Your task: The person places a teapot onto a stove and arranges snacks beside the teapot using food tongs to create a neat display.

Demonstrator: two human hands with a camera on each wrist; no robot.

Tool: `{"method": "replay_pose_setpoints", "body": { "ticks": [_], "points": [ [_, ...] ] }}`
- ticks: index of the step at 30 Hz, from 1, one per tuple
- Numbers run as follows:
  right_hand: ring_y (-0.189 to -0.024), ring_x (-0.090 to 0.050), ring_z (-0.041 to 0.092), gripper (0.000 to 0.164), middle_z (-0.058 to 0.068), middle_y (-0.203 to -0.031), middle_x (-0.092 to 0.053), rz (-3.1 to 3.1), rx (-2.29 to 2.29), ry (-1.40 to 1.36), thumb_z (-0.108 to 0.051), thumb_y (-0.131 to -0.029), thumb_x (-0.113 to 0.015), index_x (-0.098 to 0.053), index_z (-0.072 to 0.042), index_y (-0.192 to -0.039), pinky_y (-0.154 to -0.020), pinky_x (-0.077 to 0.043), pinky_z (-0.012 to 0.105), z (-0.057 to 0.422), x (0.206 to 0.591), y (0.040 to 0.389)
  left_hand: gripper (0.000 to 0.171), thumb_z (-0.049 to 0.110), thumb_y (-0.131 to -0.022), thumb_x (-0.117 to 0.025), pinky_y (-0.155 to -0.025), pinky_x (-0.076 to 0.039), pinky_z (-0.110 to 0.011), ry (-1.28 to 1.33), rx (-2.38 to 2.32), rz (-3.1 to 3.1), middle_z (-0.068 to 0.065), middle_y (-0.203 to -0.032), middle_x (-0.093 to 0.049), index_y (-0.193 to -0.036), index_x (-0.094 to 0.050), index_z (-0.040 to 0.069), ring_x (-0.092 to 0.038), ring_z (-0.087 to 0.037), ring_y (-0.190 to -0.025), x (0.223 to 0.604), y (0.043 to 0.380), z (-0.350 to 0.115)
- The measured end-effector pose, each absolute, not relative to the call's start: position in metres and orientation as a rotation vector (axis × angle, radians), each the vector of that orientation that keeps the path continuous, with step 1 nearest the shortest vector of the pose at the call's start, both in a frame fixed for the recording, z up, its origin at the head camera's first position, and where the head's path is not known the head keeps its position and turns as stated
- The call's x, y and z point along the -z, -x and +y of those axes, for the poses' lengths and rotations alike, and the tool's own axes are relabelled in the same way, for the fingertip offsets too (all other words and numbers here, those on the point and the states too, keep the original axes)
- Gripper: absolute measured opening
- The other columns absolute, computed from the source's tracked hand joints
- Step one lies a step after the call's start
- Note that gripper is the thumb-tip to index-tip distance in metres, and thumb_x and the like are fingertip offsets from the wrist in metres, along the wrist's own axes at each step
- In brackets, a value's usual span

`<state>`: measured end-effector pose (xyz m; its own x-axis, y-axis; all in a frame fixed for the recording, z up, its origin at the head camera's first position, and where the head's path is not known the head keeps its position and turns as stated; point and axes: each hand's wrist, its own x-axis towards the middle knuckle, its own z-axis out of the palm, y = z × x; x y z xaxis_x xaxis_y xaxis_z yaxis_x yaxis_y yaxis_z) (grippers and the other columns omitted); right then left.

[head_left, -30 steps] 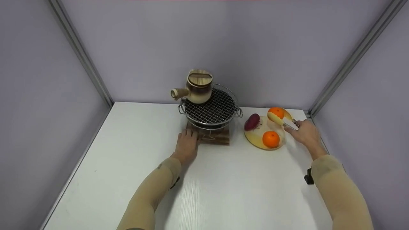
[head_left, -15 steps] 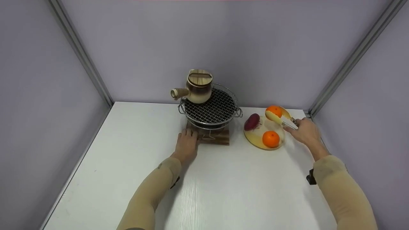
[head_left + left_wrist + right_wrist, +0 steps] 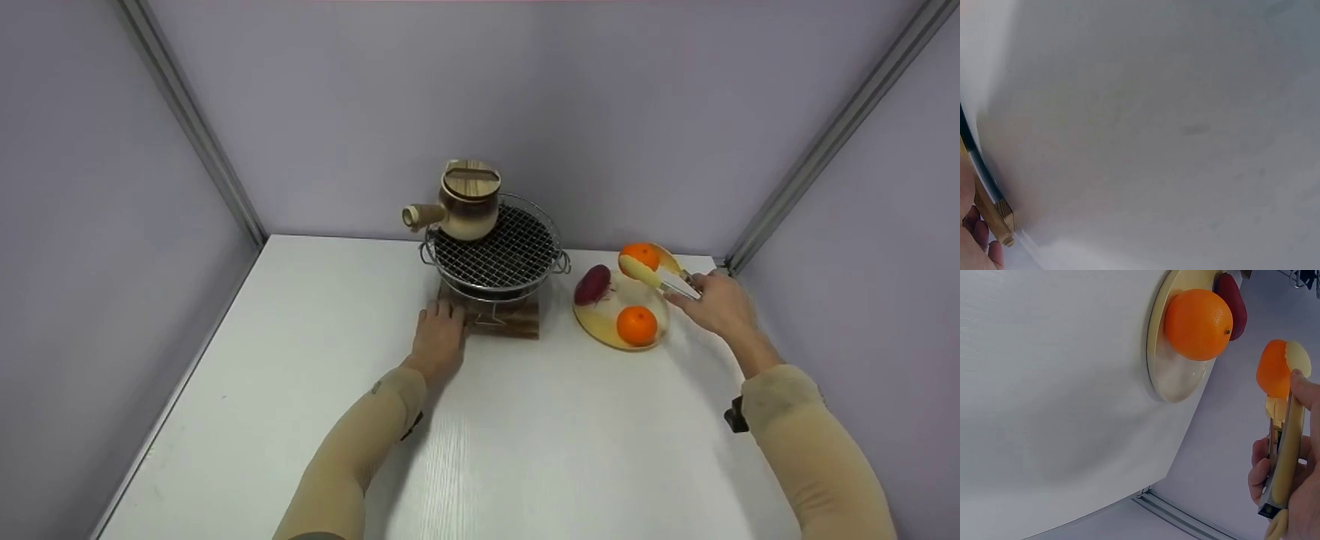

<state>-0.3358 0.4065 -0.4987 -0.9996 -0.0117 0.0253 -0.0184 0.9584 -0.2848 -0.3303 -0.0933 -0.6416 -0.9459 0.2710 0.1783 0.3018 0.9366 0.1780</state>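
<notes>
My right hand [image 3: 718,304] grips a pair of tongs [image 3: 679,285] with pale yellow tips and metal arms. Between the tips sits an orange [image 3: 1273,370], raised above the far side of the plate in the head view. A round cream plate [image 3: 600,328] bears a second orange [image 3: 637,326] and a purple sweet potato [image 3: 593,285]. My left hand [image 3: 439,337] holds the front left corner of a brown wooden base [image 3: 517,324], beneath a round wire grill [image 3: 517,255]. In the left wrist view its fingers [image 3: 981,233] lie against a wooden edge, mostly cut off.
A brown-and-cream pot [image 3: 469,214] with a wooden lid and a side handle stands on the grill's left part. Wire loops stick out at the grill's sides. Grey walls [image 3: 600,112] close in the white table [image 3: 525,450] at the back and sides.
The tongs and the orange in them have moved slightly left and farther back, with my right hand following. My left hand stays at the wooden base.
</notes>
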Motion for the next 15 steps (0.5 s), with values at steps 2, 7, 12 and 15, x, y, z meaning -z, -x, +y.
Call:
{"method": "replay_pose_setpoints", "body": {
  "ticks": [2,7,12,15],
  "points": [
    [-0.105,-0.064,0.046,0.081,0.028,-0.123,-0.064,-3.086,-0.439,-0.020,-0.064,-0.104,-0.068,-0.067,0.004,-0.148,-0.078,-0.049,0.048,0.405,0.496,0.334,0.038,0.029,-0.116,-0.061,-0.110,-0.050,-0.054,0.442,0.293,-2.945,-0.022,-0.139,-0.061,-0.142,-0.061,0.001,-0.054,-0.039,-0.130,0.642,0.331,-0.093],
    [-0.111,-0.064,0.049,0.085,0.030,-0.129,-0.064,-3.102,-0.427,-0.025,-0.065,-0.104,-0.066,-0.062,0.004,-0.154,-0.084,-0.053,0.055,0.399,0.489,0.332,0.036,0.028,-0.116,-0.061,-0.109,-0.050,-0.054,0.444,0.286,-2.934,-0.022,-0.137,-0.061,-0.140,-0.062,0.001,-0.054,-0.039,-0.129,0.646,0.332,-0.093],
    [-0.117,-0.063,0.052,0.087,0.032,-0.135,-0.063,-3.103,-0.414,-0.040,-0.065,-0.105,-0.065,-0.059,0.005,-0.156,-0.093,-0.053,0.063,0.394,0.482,0.331,0.035,0.028,-0.116,-0.059,-0.109,-0.051,-0.054,0.442,0.274,-2.914,-0.021,-0.136,-0.062,-0.138,-0.063,0.001,-0.055,-0.039,-0.129,0.649,0.333,-0.093],
    [-0.119,-0.062,0.053,0.088,0.034,-0.138,-0.063,-3.094,-0.418,-0.061,-0.065,-0.105,-0.065,-0.058,0.005,-0.157,-0.097,-0.053,0.067,0.391,0.479,0.330,0.036,0.030,-0.117,-0.057,-0.109,-0.050,-0.054,0.432,0.277,-2.918,-0.021,-0.136,-0.061,-0.139,-0.062,0.002,-0.055,-0.039,-0.129,0.649,0.334,-0.093]
  ]
}}
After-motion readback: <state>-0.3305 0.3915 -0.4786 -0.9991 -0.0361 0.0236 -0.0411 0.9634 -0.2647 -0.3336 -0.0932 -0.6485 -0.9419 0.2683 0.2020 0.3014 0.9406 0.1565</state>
